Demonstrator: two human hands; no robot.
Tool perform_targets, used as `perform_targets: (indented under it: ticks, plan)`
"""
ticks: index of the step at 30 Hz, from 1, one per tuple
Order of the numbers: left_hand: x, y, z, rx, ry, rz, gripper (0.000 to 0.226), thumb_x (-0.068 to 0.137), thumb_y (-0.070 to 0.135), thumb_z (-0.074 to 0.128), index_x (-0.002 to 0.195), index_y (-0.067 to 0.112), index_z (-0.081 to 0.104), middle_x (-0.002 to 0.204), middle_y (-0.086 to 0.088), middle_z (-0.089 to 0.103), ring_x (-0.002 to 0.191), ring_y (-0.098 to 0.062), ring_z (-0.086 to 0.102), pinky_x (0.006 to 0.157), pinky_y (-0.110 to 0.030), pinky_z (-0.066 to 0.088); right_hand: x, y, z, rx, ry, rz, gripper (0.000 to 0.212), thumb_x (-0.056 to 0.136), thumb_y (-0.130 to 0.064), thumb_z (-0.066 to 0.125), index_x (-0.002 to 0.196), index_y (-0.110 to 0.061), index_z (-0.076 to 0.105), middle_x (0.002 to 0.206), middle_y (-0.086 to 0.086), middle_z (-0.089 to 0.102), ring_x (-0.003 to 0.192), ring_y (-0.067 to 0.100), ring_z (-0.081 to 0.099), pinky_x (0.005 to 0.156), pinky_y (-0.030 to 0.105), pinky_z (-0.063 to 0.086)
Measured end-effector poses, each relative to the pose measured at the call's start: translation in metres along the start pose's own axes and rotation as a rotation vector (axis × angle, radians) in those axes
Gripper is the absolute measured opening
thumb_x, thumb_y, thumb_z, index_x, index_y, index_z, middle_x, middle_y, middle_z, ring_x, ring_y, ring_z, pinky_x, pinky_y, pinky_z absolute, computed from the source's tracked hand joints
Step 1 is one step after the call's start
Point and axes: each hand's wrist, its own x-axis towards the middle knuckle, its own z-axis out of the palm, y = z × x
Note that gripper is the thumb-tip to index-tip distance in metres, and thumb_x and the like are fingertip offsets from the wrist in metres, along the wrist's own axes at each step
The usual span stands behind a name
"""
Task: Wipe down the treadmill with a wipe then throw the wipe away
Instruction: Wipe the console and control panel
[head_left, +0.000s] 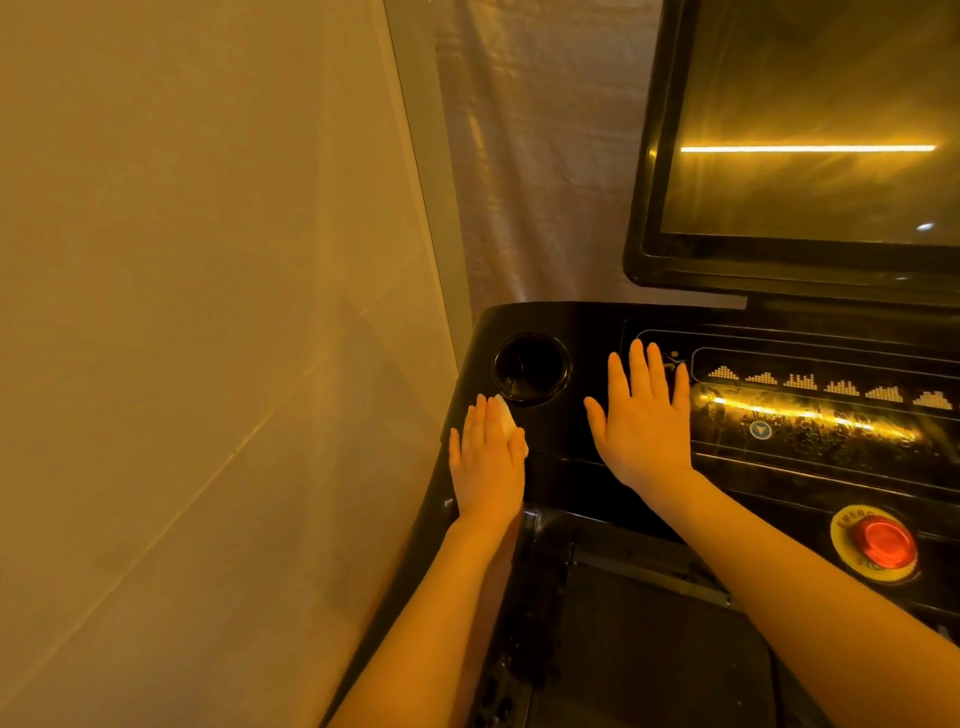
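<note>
The black treadmill console (571, 441) fills the lower right of the view. My left hand (485, 462) lies flat on its left edge, just below the round cup holder (532, 366), pressing a small white wipe (506, 418) against the surface; most of the wipe is hidden under my fingers. My right hand (644, 415) rests flat with spread fingers on the console between the cup holder and the control panel (826, 410). It holds nothing.
A large dark screen (810, 156) stands tilted above the console. A red emergency stop button (880, 540) sits at the lower right. A wall (208, 312) and a pale curtain (535, 156) close off the left and back. The treadmill belt (649, 649) lies below.
</note>
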Motion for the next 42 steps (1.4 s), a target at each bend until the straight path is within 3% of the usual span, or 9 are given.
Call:
perform_targets:
  ticks: [2,6,12,18,26,33,42]
  plan:
    - [0.005,-0.001,0.004,0.067,-0.064,0.002,0.059,0.108,0.039,0.024,0.159,0.018,0.004,0.167,-0.004,0.001,0.153,-0.018,0.000,0.123,-0.040,0.004,-0.005,-0.007,0.003,-0.013,0.004,-0.026,0.066,0.099,-0.048,0.044,0.152,-0.008,0.037,0.159,0.021,0.028,0.150,0.037,0.019,0.120,0.056,0.017]
    - [0.024,-0.016,-0.002,0.076,-0.159,0.015,0.061,0.108,0.042,0.017,0.158,0.017,-0.006,0.166,-0.004,-0.009,0.153,-0.017,-0.007,0.121,-0.040,-0.004,-0.009,-0.009,0.006,-0.027,0.019,-0.052,0.067,0.099,-0.048,0.038,0.152,-0.008,0.035,0.159,0.021,0.028,0.150,0.036,0.019,0.121,0.054,0.018]
    - [0.035,-0.026,-0.008,0.005,-0.232,-0.069,0.060,0.107,0.042,0.015,0.158,0.020,-0.009,0.167,-0.002,-0.009,0.152,-0.014,-0.010,0.120,-0.040,-0.007,-0.008,-0.010,0.008,-0.028,0.035,-0.039,0.062,0.102,-0.045,0.031,0.152,-0.008,0.036,0.159,0.021,0.029,0.150,0.036,0.020,0.120,0.054,0.019]
    - [-0.001,-0.025,-0.001,0.091,-0.174,-0.073,0.062,0.106,0.045,0.014,0.157,0.021,-0.011,0.165,0.001,-0.013,0.152,-0.013,-0.010,0.122,-0.043,-0.001,-0.008,-0.009,0.009,-0.032,0.033,-0.042,0.067,0.098,-0.045,0.047,0.152,-0.007,0.036,0.159,0.021,0.029,0.150,0.036,0.020,0.120,0.054,0.021]
    - [0.028,-0.022,-0.007,-0.032,-0.234,-0.178,0.059,0.108,0.042,0.012,0.158,0.018,-0.008,0.167,-0.002,-0.009,0.153,-0.017,-0.009,0.121,-0.045,-0.006,-0.008,-0.010,0.007,-0.022,0.029,-0.044,0.067,0.099,-0.045,0.047,0.153,-0.008,0.035,0.159,0.020,0.028,0.150,0.036,0.019,0.121,0.053,0.019]
    - [-0.013,-0.022,-0.003,0.052,-0.205,-0.158,0.061,0.106,0.045,0.013,0.157,0.022,-0.012,0.166,0.001,-0.013,0.152,-0.014,-0.010,0.121,-0.043,-0.005,-0.009,-0.009,0.009,-0.020,0.028,-0.052,0.067,0.099,-0.046,0.045,0.153,-0.008,0.034,0.159,0.021,0.028,0.150,0.036,0.019,0.121,0.052,0.018]
    - [0.002,-0.032,-0.010,0.006,-0.251,-0.223,0.059,0.108,0.043,0.011,0.158,0.019,-0.009,0.167,-0.002,-0.009,0.153,-0.017,-0.008,0.121,-0.044,-0.005,-0.010,-0.007,0.007,0.027,0.022,-0.084,0.064,0.099,-0.043,0.047,0.154,-0.013,0.033,0.158,0.021,0.030,0.149,0.037,0.021,0.120,0.054,0.021]
